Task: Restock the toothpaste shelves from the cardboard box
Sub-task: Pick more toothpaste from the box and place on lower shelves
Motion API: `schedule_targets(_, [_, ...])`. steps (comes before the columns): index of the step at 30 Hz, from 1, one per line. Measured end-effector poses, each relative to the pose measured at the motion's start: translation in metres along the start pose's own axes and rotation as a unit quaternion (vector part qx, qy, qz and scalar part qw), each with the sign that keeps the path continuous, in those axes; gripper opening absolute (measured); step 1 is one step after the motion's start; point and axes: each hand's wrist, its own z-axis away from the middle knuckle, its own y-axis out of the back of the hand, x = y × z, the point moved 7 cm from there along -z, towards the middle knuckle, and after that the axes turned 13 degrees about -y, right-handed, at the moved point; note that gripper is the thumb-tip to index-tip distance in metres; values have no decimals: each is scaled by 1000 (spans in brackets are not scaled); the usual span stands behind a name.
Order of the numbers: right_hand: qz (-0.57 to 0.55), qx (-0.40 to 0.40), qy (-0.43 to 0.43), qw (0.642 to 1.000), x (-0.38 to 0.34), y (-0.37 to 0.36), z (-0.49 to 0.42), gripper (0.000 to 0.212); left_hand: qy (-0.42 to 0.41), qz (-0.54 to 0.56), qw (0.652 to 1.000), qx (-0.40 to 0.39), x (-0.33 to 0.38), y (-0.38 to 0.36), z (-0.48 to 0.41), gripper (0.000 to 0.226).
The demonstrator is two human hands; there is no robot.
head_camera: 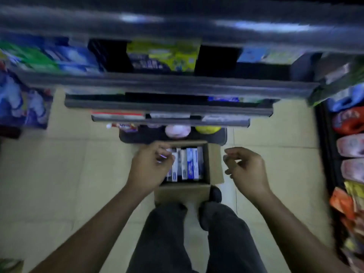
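An open cardboard box [213, 164] stands on the tiled floor at the foot of the dark shelving [169, 86]. Several blue-and-white toothpaste cartons [190, 164] stand upright inside it. My left hand [149, 166] hovers over the box's left side, fingers curled and apart, holding nothing that I can see. My right hand [246, 168] hangs to the right of the box above the floor, fingers loosely bent and empty. The view is blurred by motion.
Shelf tiers step outward toward me, with green, blue and yellow packs [163, 56] on the upper tier. Pink and yellow round items [178, 131] sit on the bottom tier. A rack of coloured packets [348, 144] lines the right side. My legs stand just behind the box.
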Motion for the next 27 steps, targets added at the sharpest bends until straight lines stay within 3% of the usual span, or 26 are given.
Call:
schedule_targets(4, [86,-75,-77,990,87,-76,-48,20,123,-41,991,-34,-115,-68,23,12])
schedule_targets(7, [153,-125,-112,974,156,-128,-94,9,191,-72,975,-93,-193,-138,31,14])
schedule_targets(10, [176,-142,-178,958,227,-165,-143,12,240,-92,954,-152,-266,-211,29,21])
schedule_targets(13, [171,-135,-222,950,290,-187,-185,21,245,-105,946,-184,-321,-277,24,34])
schedule_targets(16, [141,-134,-243,950,331,-202,-211,15,251,-114,943,-184,-367,-330,10,45])
schedule_targets(22, [98,-161,-206,960,376,-215,-244,12,279,-135,934,-178,-436,-399,-21,84])
schedule_targets(27, [74,-167,-214,959,398,-214,-244,20,270,-139,933,-194,-470,-422,-33,84])
